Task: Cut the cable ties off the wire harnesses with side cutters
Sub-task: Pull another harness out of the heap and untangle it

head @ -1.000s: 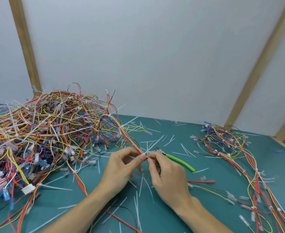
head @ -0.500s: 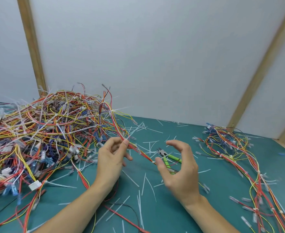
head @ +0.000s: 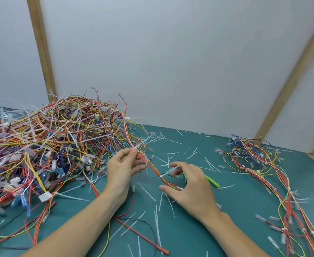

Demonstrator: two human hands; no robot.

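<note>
With the harness (head: 152,168) pinched by the left hand (head: 123,168) and the right hand (head: 191,184) spread empty, wire could be nicked once the side cutters (head: 210,180) at three o'clock are taken up.

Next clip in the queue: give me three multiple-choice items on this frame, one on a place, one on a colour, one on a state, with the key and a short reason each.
1. Where is the big tangled pile of wire harnesses?
A. on the person's left
B. on the person's right
C. on the white wall

2. What colour are the handles of the side cutters?
A. red
B. bright green
C. black

3. What is the left hand doing?
A. lying flat on the mat
B. gripping the cutters
C. pinching a red and yellow wire bundle

Key: 1 A, the large heap fills the left of the teal mat. 2 B, a green handle shows beyond the right hand. 3 C, thumb and finger close on the bundle, which hangs above the mat.
</note>
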